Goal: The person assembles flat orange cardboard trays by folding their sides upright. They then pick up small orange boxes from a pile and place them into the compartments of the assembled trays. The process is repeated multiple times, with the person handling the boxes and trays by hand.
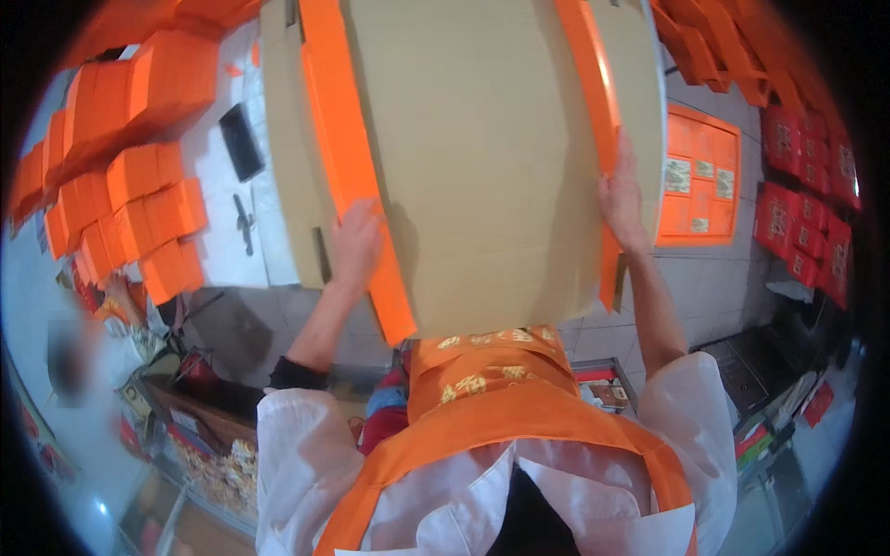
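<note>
A large brown cardboard box blank lies in front of me, its inner side facing up. Two long orange side flaps stand folded up along it, the left flap and the right flap. My left hand is closed on the left flap near its lower part, the fingertips at its edge. Higher up, my right hand holds the right flap from outside, fingers pointing away from me and the thumb toward the flap. Both hands partly hide the flaps they touch.
Stacks of orange boxes stand at the left beside a black phone and a dark tool on a white surface. An orange printed panel and red boxes are at the right. Another person is at the far left.
</note>
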A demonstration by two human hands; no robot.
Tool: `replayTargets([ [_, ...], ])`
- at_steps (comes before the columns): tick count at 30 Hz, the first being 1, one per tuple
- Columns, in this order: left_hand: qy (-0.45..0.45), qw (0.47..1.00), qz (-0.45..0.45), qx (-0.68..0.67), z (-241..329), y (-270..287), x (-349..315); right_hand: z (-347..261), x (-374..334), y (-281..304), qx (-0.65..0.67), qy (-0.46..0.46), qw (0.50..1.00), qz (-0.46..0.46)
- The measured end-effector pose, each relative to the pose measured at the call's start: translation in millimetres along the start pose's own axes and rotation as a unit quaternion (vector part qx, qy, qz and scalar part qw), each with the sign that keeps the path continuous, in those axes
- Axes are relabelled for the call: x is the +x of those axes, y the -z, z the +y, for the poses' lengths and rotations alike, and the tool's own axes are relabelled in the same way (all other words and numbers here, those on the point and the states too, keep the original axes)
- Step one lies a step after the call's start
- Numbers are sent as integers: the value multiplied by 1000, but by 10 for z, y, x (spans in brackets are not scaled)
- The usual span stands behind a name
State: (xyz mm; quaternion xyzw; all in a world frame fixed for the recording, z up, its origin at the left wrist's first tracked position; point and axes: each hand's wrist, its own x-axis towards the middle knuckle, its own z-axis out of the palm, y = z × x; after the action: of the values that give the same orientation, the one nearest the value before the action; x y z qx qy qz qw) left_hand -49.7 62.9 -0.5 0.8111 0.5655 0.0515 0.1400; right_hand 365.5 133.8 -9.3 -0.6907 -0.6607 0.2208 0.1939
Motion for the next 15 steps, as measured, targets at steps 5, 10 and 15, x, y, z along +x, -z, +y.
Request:
replayTargets([
  [5,-87,948,-302,-43,-256,249,-536,-142,13,46,-48,65,996,26],
  [10,-276,924,-264,-14,-493,367,-596,-17,-163,159,-164,154,974,-26],
  [15,-240,947,-193,95,-464,180,-730,204,-459,353,-221,161,930,-247],
])
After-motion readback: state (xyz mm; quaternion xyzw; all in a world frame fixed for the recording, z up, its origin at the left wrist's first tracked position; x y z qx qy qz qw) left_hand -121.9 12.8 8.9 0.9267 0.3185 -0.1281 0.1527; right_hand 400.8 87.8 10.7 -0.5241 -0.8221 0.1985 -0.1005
